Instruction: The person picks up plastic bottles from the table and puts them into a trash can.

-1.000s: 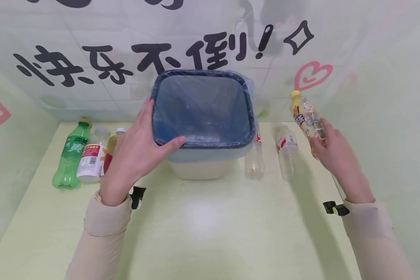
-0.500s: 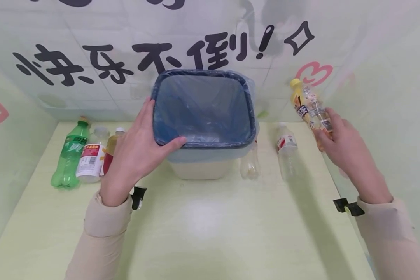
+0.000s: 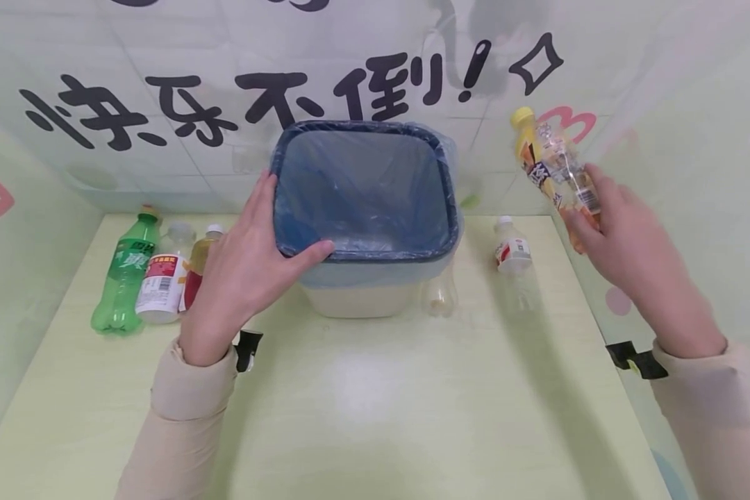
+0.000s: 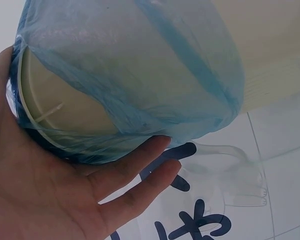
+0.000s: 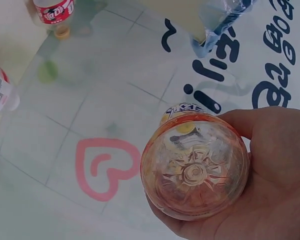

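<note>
In the head view, my left hand holds the near-left corner of a cream trash bin, its thumb on the dark blue rim and fingers along the outer side. A thin bluish plastic bag lines the bin and folds over the rim. My right hand grips a plastic drink bottle by its lower end, above the table's right side. Its yellow cap points away, toward the wall. The bottle's clear, orange-tinted base faces the right wrist camera.
Left of the bin lie a green bottle, a white-labelled bottle and an amber bottle partly behind my hand. On the right are a clear bottle and another clear bottle half hidden by the bin. Walls enclose the table.
My right hand has raised the bottle and shifted slightly right. The clear bottle beside the bin has slid left, further behind it. My left hand has stayed on the rim.
</note>
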A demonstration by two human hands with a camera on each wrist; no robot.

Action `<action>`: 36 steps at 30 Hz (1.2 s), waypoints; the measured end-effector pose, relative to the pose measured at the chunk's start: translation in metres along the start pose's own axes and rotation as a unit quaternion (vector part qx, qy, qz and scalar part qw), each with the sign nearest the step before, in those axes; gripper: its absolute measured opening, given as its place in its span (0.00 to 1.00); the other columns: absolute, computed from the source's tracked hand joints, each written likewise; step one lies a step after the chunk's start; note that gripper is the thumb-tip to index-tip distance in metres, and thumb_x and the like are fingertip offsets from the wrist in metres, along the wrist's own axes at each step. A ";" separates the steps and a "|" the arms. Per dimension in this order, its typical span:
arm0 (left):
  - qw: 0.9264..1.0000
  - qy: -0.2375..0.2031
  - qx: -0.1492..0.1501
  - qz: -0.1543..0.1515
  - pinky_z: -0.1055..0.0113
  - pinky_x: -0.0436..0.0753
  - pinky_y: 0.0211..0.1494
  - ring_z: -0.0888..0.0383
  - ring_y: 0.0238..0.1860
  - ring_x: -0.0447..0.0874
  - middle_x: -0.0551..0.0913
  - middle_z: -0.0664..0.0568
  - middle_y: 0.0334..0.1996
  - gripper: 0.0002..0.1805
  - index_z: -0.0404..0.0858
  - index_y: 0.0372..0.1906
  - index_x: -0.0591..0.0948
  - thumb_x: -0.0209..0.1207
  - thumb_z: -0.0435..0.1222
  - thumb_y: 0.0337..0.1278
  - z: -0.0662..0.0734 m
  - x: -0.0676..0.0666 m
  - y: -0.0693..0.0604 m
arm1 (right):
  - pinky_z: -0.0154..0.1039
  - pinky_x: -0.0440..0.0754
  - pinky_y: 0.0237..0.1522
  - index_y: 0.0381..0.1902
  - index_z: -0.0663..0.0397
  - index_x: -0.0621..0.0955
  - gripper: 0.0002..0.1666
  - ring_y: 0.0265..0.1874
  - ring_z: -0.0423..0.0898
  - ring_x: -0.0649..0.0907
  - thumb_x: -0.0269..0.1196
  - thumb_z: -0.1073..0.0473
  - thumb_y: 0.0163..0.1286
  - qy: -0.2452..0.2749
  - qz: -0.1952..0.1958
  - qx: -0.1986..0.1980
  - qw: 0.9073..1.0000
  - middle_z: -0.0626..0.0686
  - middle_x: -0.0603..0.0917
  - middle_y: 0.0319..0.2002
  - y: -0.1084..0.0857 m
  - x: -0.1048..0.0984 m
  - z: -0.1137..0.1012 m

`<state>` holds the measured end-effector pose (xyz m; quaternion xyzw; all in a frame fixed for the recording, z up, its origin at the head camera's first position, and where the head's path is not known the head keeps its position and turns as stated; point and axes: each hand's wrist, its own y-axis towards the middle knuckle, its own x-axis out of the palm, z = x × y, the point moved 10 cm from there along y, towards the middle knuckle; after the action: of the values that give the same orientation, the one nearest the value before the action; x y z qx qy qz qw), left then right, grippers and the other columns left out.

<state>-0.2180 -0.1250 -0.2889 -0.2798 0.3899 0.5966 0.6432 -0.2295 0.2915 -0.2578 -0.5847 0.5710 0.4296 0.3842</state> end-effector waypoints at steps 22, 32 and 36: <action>1.000 0.003 0.004 0.004 0.34 0.76 0.52 0.35 0.70 0.63 0.40 0.55 0.80 0.64 0.41 0.81 0.42 0.54 0.74 0.50 0.000 -0.001 0.001 | 0.61 0.71 0.38 0.81 0.48 0.46 0.43 0.45 0.67 0.71 0.50 0.46 0.77 -0.019 -0.001 -0.011 1.000 0.76 0.66 0.59 0.002 -0.020 -0.039; 1.000 0.008 0.001 0.006 0.36 0.78 0.47 0.34 0.69 0.66 0.40 0.55 0.80 0.65 0.41 0.81 0.43 0.53 0.75 0.49 -0.002 -0.001 -0.001 | 0.62 0.71 0.42 0.81 0.46 0.48 0.42 0.46 0.66 0.72 0.52 0.48 0.77 -0.018 0.004 -0.051 0.999 0.73 0.70 0.56 0.008 -0.021 -0.075; 1.000 0.012 0.003 0.006 0.40 0.81 0.42 0.34 0.68 0.67 0.41 0.54 0.80 0.65 0.41 0.81 0.43 0.52 0.76 0.49 0.000 0.000 -0.001 | 0.61 0.72 0.41 0.81 0.43 0.48 0.42 0.45 0.65 0.73 0.52 0.48 0.76 -0.015 -0.004 -0.051 0.999 0.72 0.70 0.56 0.008 -0.019 -0.082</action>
<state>-0.2175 -0.1256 -0.2888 -0.2827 0.4012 0.5955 0.6361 -0.2322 0.2205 -0.2122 -0.5991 0.5405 0.4651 0.3642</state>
